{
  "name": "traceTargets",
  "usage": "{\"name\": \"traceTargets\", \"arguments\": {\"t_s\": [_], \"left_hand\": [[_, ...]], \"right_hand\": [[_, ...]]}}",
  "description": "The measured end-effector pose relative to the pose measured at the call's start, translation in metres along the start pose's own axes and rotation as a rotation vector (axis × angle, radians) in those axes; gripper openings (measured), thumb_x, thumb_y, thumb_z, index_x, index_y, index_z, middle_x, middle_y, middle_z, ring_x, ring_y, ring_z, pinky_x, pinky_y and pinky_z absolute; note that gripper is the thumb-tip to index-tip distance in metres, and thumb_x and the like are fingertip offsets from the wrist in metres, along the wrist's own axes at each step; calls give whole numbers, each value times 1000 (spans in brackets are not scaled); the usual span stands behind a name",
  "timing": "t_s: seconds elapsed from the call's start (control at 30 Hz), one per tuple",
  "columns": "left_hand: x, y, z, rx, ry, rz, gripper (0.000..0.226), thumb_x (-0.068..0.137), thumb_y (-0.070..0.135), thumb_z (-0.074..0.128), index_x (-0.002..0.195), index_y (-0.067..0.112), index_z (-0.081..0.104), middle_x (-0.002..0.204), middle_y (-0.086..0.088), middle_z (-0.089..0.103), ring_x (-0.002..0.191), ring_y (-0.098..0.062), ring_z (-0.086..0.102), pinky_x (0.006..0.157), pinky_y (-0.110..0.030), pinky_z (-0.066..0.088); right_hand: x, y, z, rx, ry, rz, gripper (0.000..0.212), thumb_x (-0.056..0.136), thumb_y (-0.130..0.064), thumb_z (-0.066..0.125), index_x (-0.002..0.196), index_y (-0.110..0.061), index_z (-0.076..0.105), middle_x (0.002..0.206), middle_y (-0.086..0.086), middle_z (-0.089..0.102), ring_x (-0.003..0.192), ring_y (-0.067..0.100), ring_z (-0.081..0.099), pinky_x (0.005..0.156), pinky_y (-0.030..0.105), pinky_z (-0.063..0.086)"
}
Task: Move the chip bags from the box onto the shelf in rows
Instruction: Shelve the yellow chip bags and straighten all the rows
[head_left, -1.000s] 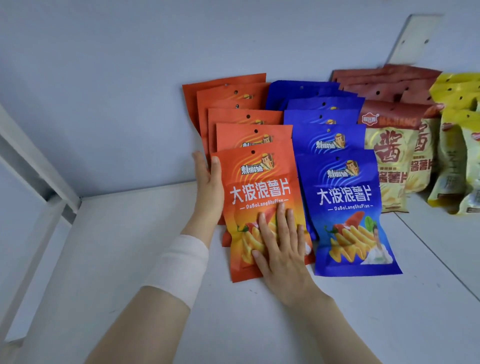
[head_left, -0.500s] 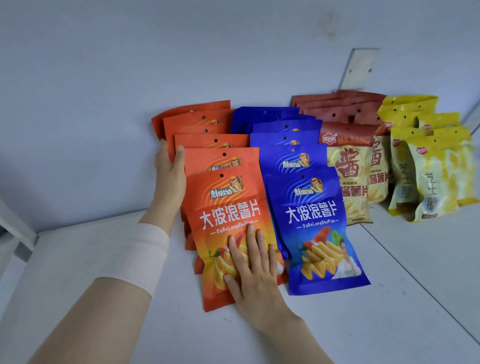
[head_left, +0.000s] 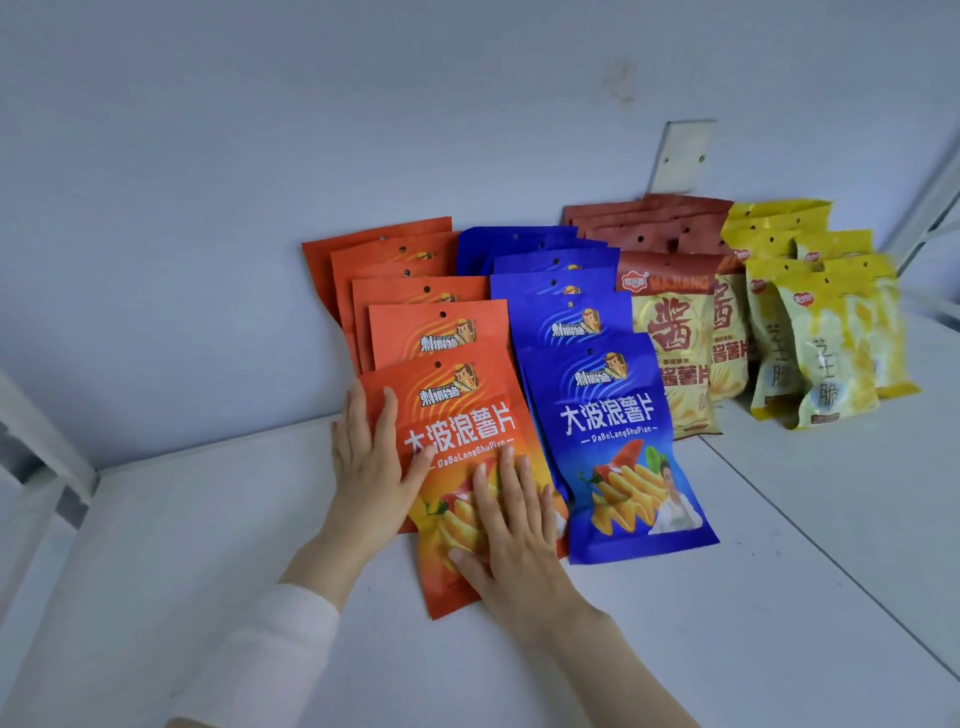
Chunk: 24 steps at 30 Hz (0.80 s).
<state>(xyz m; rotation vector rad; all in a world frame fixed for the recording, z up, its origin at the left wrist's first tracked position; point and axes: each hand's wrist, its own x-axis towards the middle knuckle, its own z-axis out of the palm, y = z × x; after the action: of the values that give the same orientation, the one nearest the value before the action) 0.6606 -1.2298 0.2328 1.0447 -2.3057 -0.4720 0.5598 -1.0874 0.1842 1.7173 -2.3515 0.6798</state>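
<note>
Chip bags lean in rows against the wall on the white shelf (head_left: 779, 597). The front orange bag (head_left: 462, 415) heads a row of several orange bags. My left hand (head_left: 371, 467) lies along that bag's left edge, fingers straight, thumb over its face. My right hand (head_left: 511, 530) presses flat on the bag's lower half with spread fingers. Beside it stands a row of blue bags (head_left: 613, 431), then brown-topped bags (head_left: 670, 332) and yellow bags (head_left: 826, 348) further right. The box is out of view.
The pale wall (head_left: 208, 208) backs the rows, with a white plate (head_left: 680, 156) screwed onto it. A white shelf post (head_left: 47, 436) stands at the left edge, another frame bar (head_left: 930, 208) at the far right. Bare shelf surface lies left and in front of the bags.
My left hand slid down from the rear orange bags to the front bag's left edge. My right hand stays pressed on the front bag. The view shifted, showing more of the right side.
</note>
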Motion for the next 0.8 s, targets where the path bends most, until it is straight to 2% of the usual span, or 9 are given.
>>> {"name": "traceTargets", "arguments": {"t_s": [0.07, 0.13, 0.3, 0.37, 0.53, 0.7, 0.8], "left_hand": [[-9, 3, -5, 40, 11, 66, 86, 80, 65, 23, 148, 14, 15, 155, -16, -7, 143, -25, -9, 113, -36, -8], [-15, 2, -6, 71, 11, 132, 84, 80, 62, 22, 147, 12, 19, 155, -16, -4, 143, -25, -7, 112, -36, -8], [-48, 9, 6, 89, -6, 296, 72, 86, 51, 31, 143, 7, 30, 154, -18, 11, 143, -27, 4, 113, -45, 2], [-62, 18, 13, 100, -42, 338, 70, 86, 47, 34, 142, 5, 33, 153, -19, 17, 141, -26, 5, 113, -44, 2], [-102, 65, 33, 113, -148, 420, 65, 83, 41, 41, 136, 5, 38, 146, -20, 34, 137, -28, 18, 111, -41, 5], [-141, 130, 64, 139, -240, 472, 67, 83, 44, 37, 135, 2, 42, 146, -21, 34, 138, -32, 24, 110, -40, 7], [-170, 183, 89, 124, -308, 510, 67, 83, 45, 35, 136, 3, 42, 148, -20, 31, 139, -29, 21, 111, -39, 6]], "right_hand": [[-7, 0, -4, 36, 18, 7, 75, 90, -65, 18, 148, -19, 6, 155, 8, -1, 142, 28, -4, 114, 42, -4], [-15, 0, -10, 67, 22, 20, 73, 91, -65, 20, 148, -20, 7, 156, 8, 0, 143, 26, -5, 113, 39, -5], [-48, 3, -21, 58, 87, 86, 70, 93, -55, 29, 148, -17, 8, 156, 7, 1, 143, 27, -4, 115, 38, -2], [-66, 13, -28, 18, 100, 107, 71, 92, -53, 30, 148, -15, 8, 155, 8, 0, 143, 28, -5, 114, 38, -2], [-113, 42, -58, 0, 111, 242, 70, 89, -50, 34, 147, -19, 9, 155, 7, 1, 143, 24, -5, 112, 46, 10], [-168, 91, -97, -47, 144, 325, 67, 88, -45, 35, 145, -16, 13, 153, 16, 10, 141, 27, 2, 111, 46, 14], [-217, 130, -124, -67, 146, 367, 66, 88, -40, 36, 144, -11, 19, 152, 18, 14, 141, 29, 5, 112, 48, 16]]}}
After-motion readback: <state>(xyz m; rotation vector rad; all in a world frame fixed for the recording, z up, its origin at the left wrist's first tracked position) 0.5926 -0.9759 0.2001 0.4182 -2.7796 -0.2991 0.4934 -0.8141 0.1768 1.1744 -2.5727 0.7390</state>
